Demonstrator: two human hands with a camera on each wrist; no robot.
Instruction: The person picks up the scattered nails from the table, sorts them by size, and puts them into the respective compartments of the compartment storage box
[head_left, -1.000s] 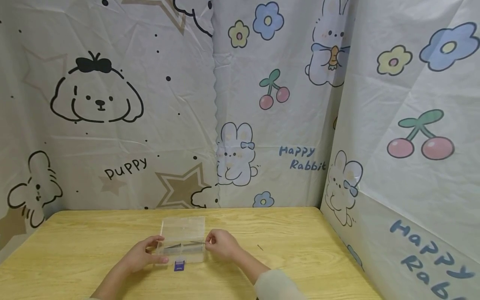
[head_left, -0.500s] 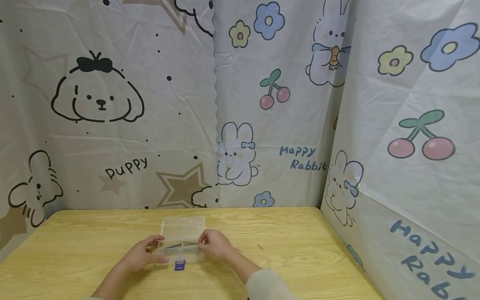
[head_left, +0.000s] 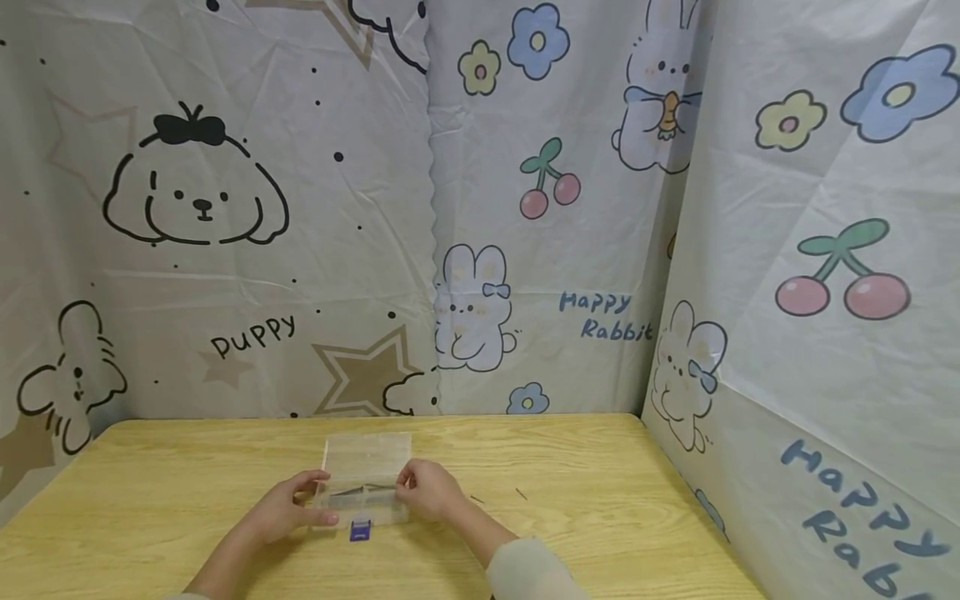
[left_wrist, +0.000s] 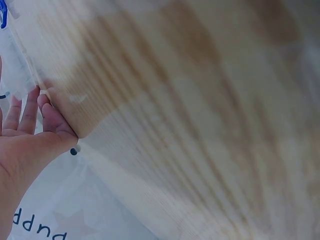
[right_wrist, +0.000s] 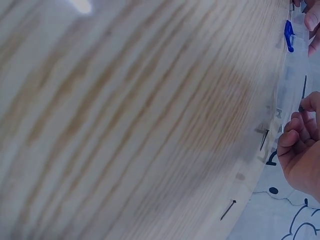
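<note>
A clear plastic box (head_left: 366, 514) stands on the table with its transparent lid (head_left: 367, 454) raised at the back. A blue-purple latch (head_left: 360, 530) hangs at its front. My left hand (head_left: 279, 510) grips the box's left end, thumb at the front corner and fingers at the back. Over the box's right end, my right hand (head_left: 429, 490) pinches a thin dark nail (right_wrist: 304, 86) by its head end, its shaft pointing left. Another dark nail (head_left: 348, 492) shows through the plastic in the box's left part. My left fingers (left_wrist: 30, 112) touch the box wall in the left wrist view.
Two loose nails lie on the wood-grain table (head_left: 187, 467) right of the box: one nail (right_wrist: 264, 140) nearer my right hand, another nail (right_wrist: 228, 210) farther off. A cartoon-print cloth (head_left: 360, 275) hangs behind the table and along its right side.
My right hand has moved slightly left with its nail, from the box's right edge to over its right end. The nearer loose nail now shows past the forearm. My left hand stays put.
</note>
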